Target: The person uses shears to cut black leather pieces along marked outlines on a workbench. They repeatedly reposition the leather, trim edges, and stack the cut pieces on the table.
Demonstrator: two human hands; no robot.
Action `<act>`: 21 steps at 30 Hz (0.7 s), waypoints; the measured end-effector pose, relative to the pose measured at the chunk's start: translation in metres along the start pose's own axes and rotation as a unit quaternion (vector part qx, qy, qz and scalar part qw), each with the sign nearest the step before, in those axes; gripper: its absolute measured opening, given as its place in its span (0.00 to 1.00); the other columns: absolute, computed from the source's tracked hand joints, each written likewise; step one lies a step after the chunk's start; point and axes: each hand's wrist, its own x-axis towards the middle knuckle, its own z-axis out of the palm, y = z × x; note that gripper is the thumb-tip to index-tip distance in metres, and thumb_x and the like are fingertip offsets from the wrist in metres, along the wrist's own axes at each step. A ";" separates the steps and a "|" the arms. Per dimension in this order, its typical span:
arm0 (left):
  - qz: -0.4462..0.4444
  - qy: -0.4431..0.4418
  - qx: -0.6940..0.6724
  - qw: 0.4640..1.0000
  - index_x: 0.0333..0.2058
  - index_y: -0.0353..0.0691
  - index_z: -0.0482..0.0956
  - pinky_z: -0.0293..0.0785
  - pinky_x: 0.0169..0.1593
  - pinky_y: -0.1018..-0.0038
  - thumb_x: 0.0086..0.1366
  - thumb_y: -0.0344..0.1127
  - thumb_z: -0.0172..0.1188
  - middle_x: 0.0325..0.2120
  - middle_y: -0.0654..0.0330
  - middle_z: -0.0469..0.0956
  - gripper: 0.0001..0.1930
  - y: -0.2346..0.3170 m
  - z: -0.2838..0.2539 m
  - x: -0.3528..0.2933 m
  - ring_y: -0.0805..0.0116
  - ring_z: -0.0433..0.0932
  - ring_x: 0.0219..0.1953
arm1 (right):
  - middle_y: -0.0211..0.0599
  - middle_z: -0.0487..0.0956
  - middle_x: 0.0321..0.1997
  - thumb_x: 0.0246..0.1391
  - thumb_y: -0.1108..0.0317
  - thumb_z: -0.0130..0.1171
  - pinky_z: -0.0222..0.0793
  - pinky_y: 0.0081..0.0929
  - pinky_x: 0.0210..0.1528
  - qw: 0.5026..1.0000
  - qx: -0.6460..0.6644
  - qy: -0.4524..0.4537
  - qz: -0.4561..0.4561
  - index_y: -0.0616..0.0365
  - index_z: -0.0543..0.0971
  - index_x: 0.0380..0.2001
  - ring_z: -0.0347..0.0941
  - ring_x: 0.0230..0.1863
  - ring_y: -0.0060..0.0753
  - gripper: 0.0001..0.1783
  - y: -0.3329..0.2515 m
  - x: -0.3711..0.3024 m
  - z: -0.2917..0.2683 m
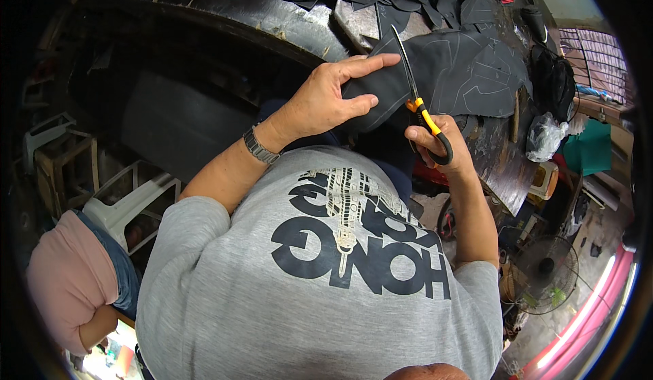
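1. A dark tabletop [224,4] crosses the frame's top.
2. The black sheet [442,70] lies upper right; our right grip [447,145] wraps the scissors [424,116], our left grip [325,101] spreads apart, visibly holding nothing.
3. We should steady the sheet, tracking its pale lines [480,87].

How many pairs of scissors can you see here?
1: the scissors are in the right hand, beside the left hand, at the dark sheet. Others may be hidden.

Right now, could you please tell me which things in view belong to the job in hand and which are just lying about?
Belonging:
- yellow-black scissors, in the right hand
- black sheet with pale lines, by the left hand

Apparently just lying about:
- clear plastic bag
- green sheet
- fan
- white stool
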 end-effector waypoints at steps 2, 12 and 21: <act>-0.032 -0.024 -0.003 0.999 0.58 0.37 0.76 0.69 0.63 0.72 0.59 0.23 0.61 0.55 0.55 0.78 0.25 0.005 0.000 0.000 0.69 0.77 0.56 | 0.26 0.69 0.12 0.54 0.53 0.69 0.54 0.16 0.12 0.999 0.037 0.009 -0.017 0.59 0.75 0.20 0.63 0.10 0.17 0.22 -0.001 0.001 0.003; 0.034 -0.307 0.211 0.928 0.34 0.38 0.85 0.77 0.47 0.71 0.54 0.21 0.64 0.34 0.57 0.84 0.09 0.067 -0.012 0.047 0.59 0.83 0.40 | 0.36 0.79 0.28 0.49 0.66 0.71 0.76 0.24 0.28 0.942 0.249 0.124 -0.189 0.66 0.78 0.37 0.78 0.26 0.29 0.17 -0.035 -0.001 0.013; -0.133 -0.183 0.078 0.971 0.71 0.48 0.56 0.77 0.52 0.72 0.63 0.31 0.67 0.45 0.54 0.81 0.41 0.042 0.009 0.018 0.69 0.81 0.45 | 0.36 0.79 0.29 0.54 0.73 0.65 0.79 0.28 0.34 0.831 0.442 0.252 -0.225 0.64 0.77 0.38 0.80 0.27 0.33 0.10 -0.011 0.016 0.037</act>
